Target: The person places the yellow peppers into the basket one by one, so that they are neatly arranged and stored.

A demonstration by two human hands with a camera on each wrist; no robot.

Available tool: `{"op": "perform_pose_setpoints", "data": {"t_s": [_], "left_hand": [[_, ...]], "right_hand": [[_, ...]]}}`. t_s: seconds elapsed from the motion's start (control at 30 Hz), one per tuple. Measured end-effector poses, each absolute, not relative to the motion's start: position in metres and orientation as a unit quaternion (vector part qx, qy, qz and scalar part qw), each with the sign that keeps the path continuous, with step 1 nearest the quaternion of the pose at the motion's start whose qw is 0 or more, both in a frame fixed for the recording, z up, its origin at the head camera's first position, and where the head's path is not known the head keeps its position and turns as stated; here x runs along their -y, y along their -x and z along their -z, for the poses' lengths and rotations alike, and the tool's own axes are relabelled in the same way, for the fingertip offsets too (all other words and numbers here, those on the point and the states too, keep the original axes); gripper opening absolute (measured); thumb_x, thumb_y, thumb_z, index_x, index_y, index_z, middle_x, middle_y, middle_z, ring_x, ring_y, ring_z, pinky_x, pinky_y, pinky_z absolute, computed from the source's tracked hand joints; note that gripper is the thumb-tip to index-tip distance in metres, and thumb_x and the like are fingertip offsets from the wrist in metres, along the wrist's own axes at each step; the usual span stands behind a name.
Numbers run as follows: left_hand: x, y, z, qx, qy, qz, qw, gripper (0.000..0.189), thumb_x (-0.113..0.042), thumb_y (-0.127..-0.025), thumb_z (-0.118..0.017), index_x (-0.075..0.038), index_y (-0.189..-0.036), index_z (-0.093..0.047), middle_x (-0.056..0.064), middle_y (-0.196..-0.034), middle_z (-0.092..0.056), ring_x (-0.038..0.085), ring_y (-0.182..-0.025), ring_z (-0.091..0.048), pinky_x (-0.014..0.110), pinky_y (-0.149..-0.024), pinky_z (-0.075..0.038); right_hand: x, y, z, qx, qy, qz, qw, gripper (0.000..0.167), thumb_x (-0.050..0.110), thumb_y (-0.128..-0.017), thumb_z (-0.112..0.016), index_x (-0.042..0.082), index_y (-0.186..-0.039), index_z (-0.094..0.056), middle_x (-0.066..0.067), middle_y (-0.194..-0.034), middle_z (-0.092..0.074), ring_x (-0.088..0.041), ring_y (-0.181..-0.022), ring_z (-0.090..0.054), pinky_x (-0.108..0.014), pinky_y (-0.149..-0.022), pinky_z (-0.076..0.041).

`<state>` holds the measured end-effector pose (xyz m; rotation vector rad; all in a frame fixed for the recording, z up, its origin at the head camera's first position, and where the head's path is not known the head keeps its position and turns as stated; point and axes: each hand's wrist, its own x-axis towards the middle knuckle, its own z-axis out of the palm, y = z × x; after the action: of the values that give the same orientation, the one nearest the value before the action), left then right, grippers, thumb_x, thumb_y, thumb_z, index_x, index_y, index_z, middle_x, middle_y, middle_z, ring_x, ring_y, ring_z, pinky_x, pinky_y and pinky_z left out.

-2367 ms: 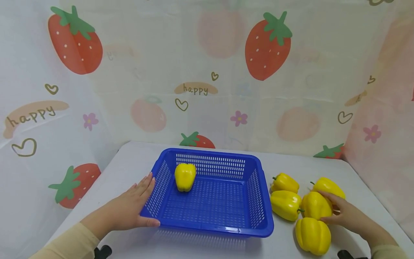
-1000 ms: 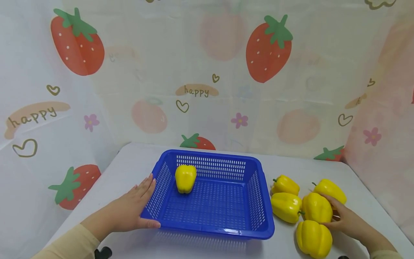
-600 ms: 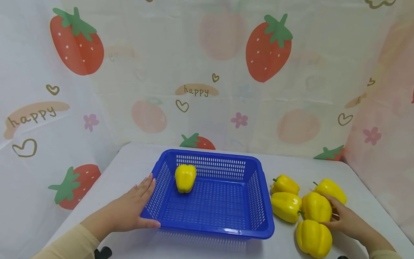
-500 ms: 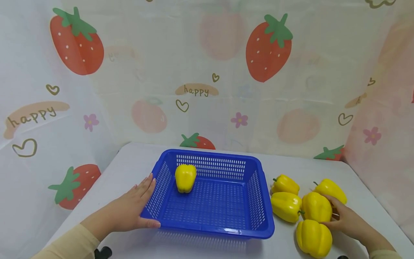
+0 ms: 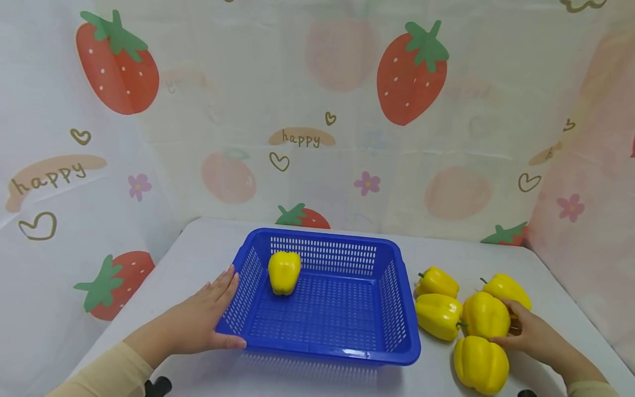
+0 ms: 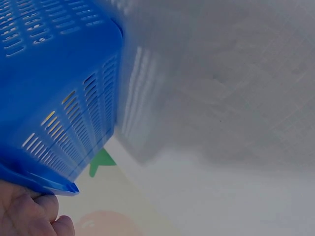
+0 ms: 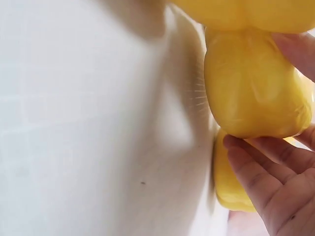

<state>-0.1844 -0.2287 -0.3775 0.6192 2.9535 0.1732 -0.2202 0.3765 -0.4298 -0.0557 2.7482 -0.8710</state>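
My left hand [image 5: 190, 325] rests along the left rim of a blue plastic basket [image 5: 278, 346], fingers extended and thumb on its front corner. In the left wrist view, fingertips [image 6: 47, 209] lie against the rim. One yellow bell pepper [image 5: 284, 273] sits inside the basket, at the back left. To the right of the basket, my right hand [image 5: 533, 333] holds the middle bell pepper [image 5: 483, 314] of a cluster. The right wrist view shows the thumb on one side of that bell pepper [image 7: 253, 86] and bent fingers [image 7: 256, 179] on the other.
Around the held pepper lie a near bell pepper [image 5: 481, 364], a left one [image 5: 439, 316], a back-left one [image 5: 437, 282] and a back-right one [image 5: 507, 289]. A strawberry-print curtain [image 5: 317, 110] encloses the white table [image 5: 203, 242].
My right fingers have shifted slightly on the middle bell pepper, which has tilted or risen a little. The left hand, the basket and the other peppers stay put.
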Motion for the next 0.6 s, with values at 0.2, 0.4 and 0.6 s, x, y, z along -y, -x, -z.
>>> {"op": "perform_pose_setpoints", "data": {"t_s": [0.2,0.4,0.6], "left_hand": [[0.229,0.185,0.378,-0.976,-0.204,-0.055,0.060,0.120,-0.081,-0.065,-0.046,-0.002,-0.146,-0.008,0.015,-0.153,-0.001,0.032,-0.139,-0.009,0.053,-0.108,-0.016],[0.229,0.185,0.378,-0.976,-0.205,-0.054,0.059,0.120,-0.082,-0.064,-0.045,-0.002,-0.146,-0.008,0.015,-0.153,-0.001,0.031,-0.139,-0.008,0.053,-0.108,-0.016],[0.229,0.185,0.380,-0.976,-0.205,-0.050,0.057,0.121,-0.083,-0.064,-0.044,-0.002,-0.146,-0.008,0.015,-0.153,-0.001,0.031,-0.139,-0.008,0.052,-0.108,-0.016]], "right_hand": [[-0.377,0.217,0.424,-0.948,0.041,0.296,0.113,0.096,0.044,-0.077,-0.070,-0.012,-0.136,-0.018,-0.037,-0.133,-0.032,-0.048,-0.114,-0.044,-0.052,-0.087,-0.045],[-0.378,0.215,0.418,-0.950,0.061,0.289,0.098,0.093,0.041,-0.077,-0.070,-0.012,-0.135,-0.020,-0.037,-0.132,-0.034,-0.047,-0.111,-0.047,-0.052,-0.086,-0.046],[-0.379,0.214,0.407,-0.947,0.096,0.298,0.072,0.088,0.034,-0.079,-0.071,-0.012,-0.135,-0.020,-0.037,-0.132,-0.034,-0.046,-0.109,-0.050,-0.046,-0.082,-0.050]]}}
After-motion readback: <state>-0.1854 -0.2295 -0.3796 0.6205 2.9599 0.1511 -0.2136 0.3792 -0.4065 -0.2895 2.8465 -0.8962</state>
